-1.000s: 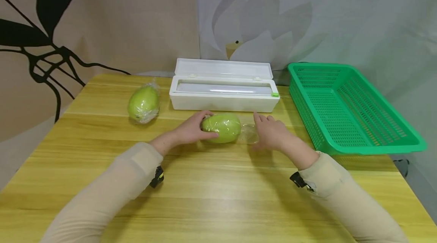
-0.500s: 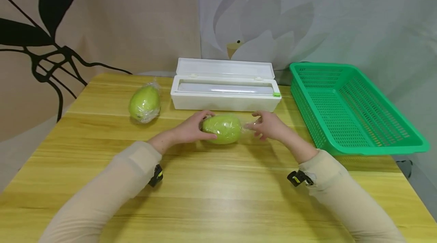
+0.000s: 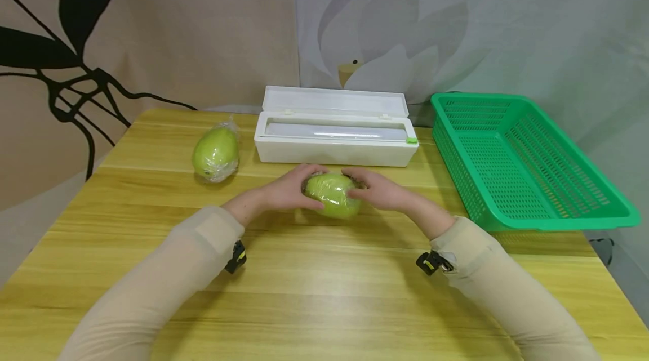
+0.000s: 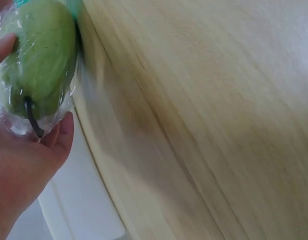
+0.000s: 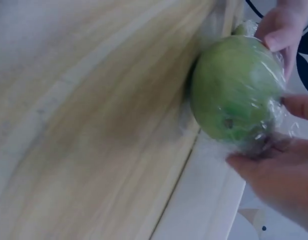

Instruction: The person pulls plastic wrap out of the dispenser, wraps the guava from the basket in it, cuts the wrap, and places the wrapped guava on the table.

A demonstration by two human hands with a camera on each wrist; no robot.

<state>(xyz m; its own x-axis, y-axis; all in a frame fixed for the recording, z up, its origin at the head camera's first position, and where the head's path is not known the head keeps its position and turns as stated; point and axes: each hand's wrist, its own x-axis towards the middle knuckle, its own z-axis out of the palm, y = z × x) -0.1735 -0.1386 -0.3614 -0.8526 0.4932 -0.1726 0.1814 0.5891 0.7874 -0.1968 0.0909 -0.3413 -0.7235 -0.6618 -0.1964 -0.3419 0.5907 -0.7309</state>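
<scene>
A green pear [image 3: 332,195] in clear plastic wrap lies between my hands over the middle of the table. My left hand [image 3: 291,189] grips its left end, thumb on the near side and fingers behind. Its dark stem [image 4: 33,117] shows through the film in the left wrist view. Around the pear's other end curl the thumb and fingers of my right hand [image 3: 377,189], holding the film against the fruit. In the right wrist view the gathered wrap [image 5: 266,142] bunches at those fingertips, partly blurred.
Another wrapped green pear [image 3: 216,152] sits at the left. Behind my hands stands a white cling film box [image 3: 334,152], lid raised, with a roll inside. A green plastic basket [image 3: 461,181] is at the right edge of the wooden table [image 3: 314,304].
My right hand has moved left from beside the pear onto its right end. The loose film that stuck out there is now folded against the fruit. My left hand keeps its grip.
</scene>
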